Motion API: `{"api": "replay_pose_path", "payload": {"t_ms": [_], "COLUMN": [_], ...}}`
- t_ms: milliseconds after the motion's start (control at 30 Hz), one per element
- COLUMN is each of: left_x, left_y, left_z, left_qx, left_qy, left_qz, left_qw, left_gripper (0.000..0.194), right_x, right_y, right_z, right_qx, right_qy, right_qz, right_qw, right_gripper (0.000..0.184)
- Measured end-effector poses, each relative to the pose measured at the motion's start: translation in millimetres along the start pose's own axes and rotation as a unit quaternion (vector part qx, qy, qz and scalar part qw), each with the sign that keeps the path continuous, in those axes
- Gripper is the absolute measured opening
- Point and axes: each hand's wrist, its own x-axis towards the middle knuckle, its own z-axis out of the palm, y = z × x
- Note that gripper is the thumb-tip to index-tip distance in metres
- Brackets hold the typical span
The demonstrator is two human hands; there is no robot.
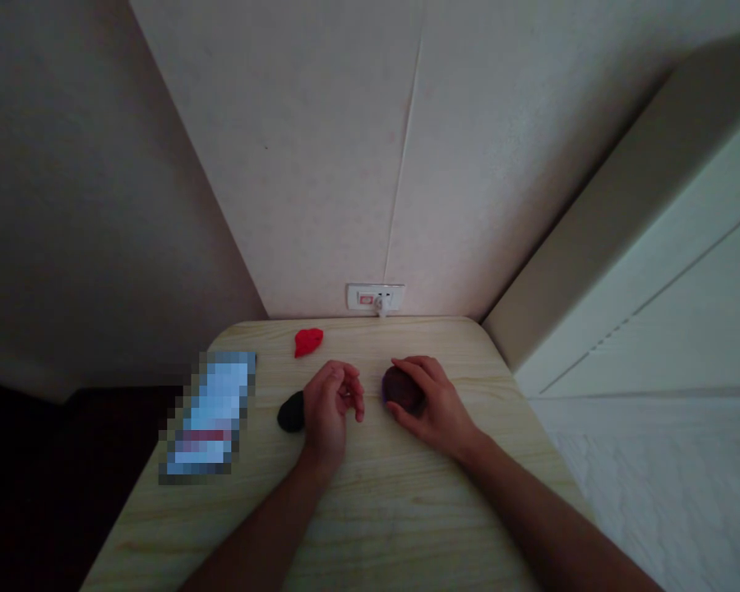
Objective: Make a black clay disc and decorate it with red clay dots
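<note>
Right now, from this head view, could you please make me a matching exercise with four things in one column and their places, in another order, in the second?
Things:
1. Red lump
2. Black lump
3. Dark round disc
4. Wall socket

Places:
A. Between the thumb and fingers of the right hand
B. On the wall, just above the far edge of the table
C. On the table near its far edge, beyond the left hand
D. Beside the left hand, partly hidden by it

Pairs: 1-C, 2-D, 3-A, 4-B
</note>
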Motion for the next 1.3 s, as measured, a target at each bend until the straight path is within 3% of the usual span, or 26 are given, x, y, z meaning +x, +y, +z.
{"api": "replay_pose_path", "payload": {"t_ms": [467, 700, 900, 1100, 1200, 1300], "left_x": [-2.2, -13.0, -8.6, 2.4, 7.1, 7.6], "left_y": [-2.8, 2.6, 31.7, 78.6, 96.1, 102.1], "left_z": [0.9, 6.9, 11.9, -21.0, -45.4, -63.4], "left_qx": [0.088, 0.198, 0.287, 0.429, 0.495, 0.541], "left_qy": [-0.021, -0.065, -0.105, -0.075, -0.045, -0.051], "left_qz": [0.0, 0.033, 0.044, 0.074, 0.086, 0.068], "left_qw": [0.996, 0.978, 0.951, 0.897, 0.863, 0.837], "left_gripper": [0.02, 0.022, 0.019, 0.008, 0.011, 0.024], "right_x": [0.2, 0.2, 0.1, -0.4, -1.3, -2.2], "right_y": [-0.7, 2.9, -0.7, -4.6, -5.9, -7.0], "right_z": [-0.7, -4.9, -3.2, -2.6, -3.6, -4.9], "right_qx": [0.008, 0.024, 0.019, 0.013, 0.012, 0.012], "right_qy": [-0.048, 0.008, 0.038, 0.07, 0.086, 0.097], "right_qz": [-0.002, 0.004, 0.003, -0.004, -0.011, -0.016], "right_qw": [0.999, 1.0, 0.999, 0.997, 0.996, 0.995], "right_gripper": [0.069, 0.044, 0.037, 0.037, 0.036, 0.034]}}
